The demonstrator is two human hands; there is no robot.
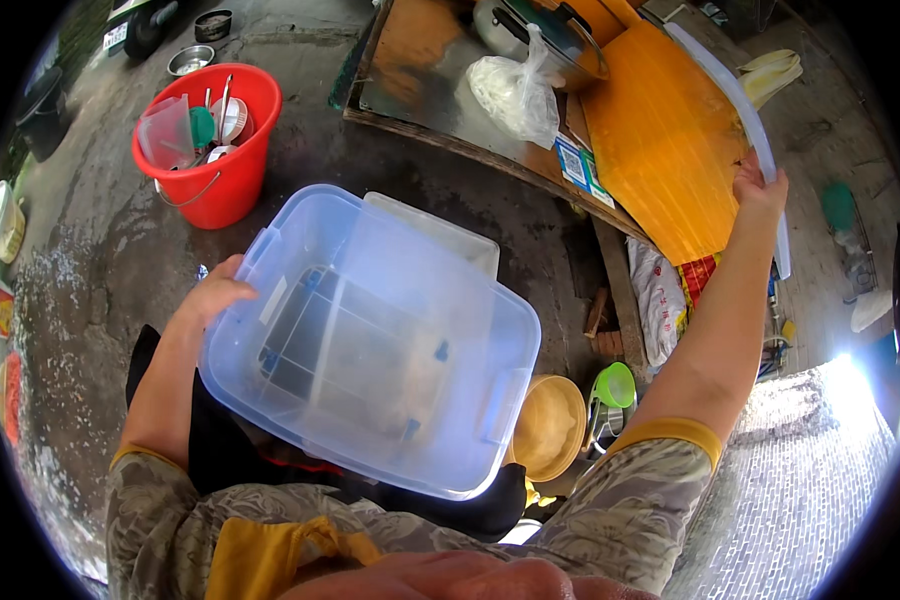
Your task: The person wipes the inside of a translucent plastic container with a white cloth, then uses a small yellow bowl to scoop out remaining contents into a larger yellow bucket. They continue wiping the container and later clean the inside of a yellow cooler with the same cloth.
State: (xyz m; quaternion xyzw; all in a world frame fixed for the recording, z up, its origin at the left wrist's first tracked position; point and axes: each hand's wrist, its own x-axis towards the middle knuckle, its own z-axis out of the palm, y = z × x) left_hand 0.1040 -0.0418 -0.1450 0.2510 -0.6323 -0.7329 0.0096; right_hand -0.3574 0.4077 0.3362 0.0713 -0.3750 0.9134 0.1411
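Observation:
My left hand point(214, 295) grips the left rim of a translucent plastic storage bin point(405, 247), thumb over the edge. The bin is tilted above my lap, its open top facing me, and nothing shows inside it. Several blue pieces show at its base. Stretched far to the right, my right hand point(761, 185) is closed around a translucent plastic lid point(727, 86), seen nearly edge-on. Beside that lid lies an orange-yellow panel point(664, 142) at the table's right end. Behind the bin's far rim, a pale plastic container point(439, 225) is partly hidden.
A red bucket point(221, 191) holding utensils stands on the floor at left. On the table point(412, 97) are a lidded metal pot point(577, 64), a knotted plastic bag point(510, 94) and printed code cards point(581, 169). A tan basin point(547, 427), green ladle point(615, 385) and sack point(654, 300) sit lower right.

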